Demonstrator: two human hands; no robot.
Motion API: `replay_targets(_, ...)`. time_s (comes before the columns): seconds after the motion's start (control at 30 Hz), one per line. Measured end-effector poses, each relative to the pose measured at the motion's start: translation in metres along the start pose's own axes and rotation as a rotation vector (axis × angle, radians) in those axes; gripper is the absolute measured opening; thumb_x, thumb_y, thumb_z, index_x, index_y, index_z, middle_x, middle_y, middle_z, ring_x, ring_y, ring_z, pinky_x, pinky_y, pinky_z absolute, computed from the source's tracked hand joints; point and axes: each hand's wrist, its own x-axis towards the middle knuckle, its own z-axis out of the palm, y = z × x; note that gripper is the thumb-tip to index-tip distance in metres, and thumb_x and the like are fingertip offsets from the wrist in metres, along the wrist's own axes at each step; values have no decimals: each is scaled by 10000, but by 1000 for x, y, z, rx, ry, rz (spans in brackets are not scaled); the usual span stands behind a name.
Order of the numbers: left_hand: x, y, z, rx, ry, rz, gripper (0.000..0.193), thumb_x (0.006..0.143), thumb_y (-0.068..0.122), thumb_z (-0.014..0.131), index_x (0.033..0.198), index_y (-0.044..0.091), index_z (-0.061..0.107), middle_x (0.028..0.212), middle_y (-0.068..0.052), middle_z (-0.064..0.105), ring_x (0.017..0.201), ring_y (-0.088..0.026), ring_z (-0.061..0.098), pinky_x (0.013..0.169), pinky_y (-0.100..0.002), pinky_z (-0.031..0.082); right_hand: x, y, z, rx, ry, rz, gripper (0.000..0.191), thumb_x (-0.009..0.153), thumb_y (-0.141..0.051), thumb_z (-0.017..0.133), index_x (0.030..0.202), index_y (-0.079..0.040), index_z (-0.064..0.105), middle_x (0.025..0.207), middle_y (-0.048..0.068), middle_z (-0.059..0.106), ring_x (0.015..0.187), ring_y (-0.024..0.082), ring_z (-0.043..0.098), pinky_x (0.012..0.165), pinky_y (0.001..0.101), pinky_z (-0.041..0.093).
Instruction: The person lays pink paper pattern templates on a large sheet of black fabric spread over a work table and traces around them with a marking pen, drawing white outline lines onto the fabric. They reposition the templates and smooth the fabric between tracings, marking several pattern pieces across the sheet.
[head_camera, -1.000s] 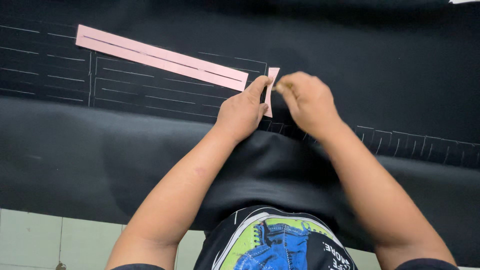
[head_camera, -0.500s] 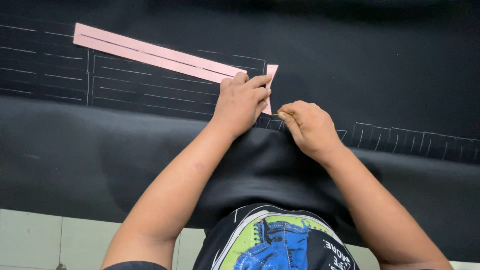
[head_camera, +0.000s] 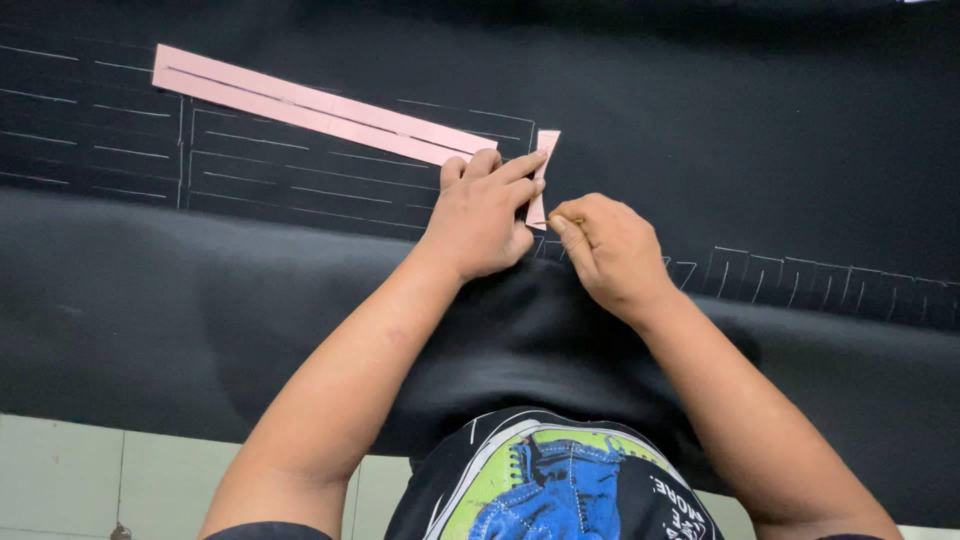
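Small pink strip: lies on black cloth, long axis pointing away from the body, just right of long pink strip. Left hand, fingers flat, presses it. Right hand, just below-right, pinches something yellowish, mostly hidden; lower strip end covered.

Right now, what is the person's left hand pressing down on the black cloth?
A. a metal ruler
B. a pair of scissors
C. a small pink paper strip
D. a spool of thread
C: the left hand lays its fingers flat on the small pink paper strip, holding it against the black cloth beside the long pink strip, while the right hand pinches a thin marking tool at the strip's lower end.
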Motion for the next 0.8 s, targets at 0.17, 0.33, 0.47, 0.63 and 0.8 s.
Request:
replay_targets(0.17,1,3,-12,-79,-82,-7,621,623,361,831,1184,122,716,1478,33,538,1163,-263,508,999,-487,334,5,1,-1,-54,-59,22,119,998,-187,664,1016,-74,696,912,82,685,821,316,644,761,428,509)
replay_targets(0.33,1,3,-13,-71,-77,-12,639,630,402,855,1187,124,713,1476,43,533,1164,-257,506,1014,-494,324,4,0,2,-64,-38,-39,108,989,-182,679,998,-75,684,908,78,685,812,312,641,768,430,502)
replay_targets(0.47,0,4,-5,-54,-35,-20,541,718,419,838,1165,139,721,1472,57,541,1168,-253,513,1014,-491,325,5,1,5,14,-18,-65,95,1008,-170,661,1028,-79,674,932,68,690,832,292,656,779,405,512)
replay_targets(0.63,-2,3,3,-52,25,-13,461,781,379,813,1174,153,724,1469,78,557,1173,-243,528,1028,-480,327,8,2,6,-4,-26,-40,101,1000,-166,673,1044,-76,683,927,88,685,838,312,655,781,419,516)
replay_targets(0.8,-1,4,2,-70,59,-31,509,786,328,813,1247,183,655,1425,50,600,1184,-258,532,1031,-487,323,23,4,4,-86,22,-41,93,992,-150,681,1032,-68,701,971,101,706,859,336,656,783,445,509)
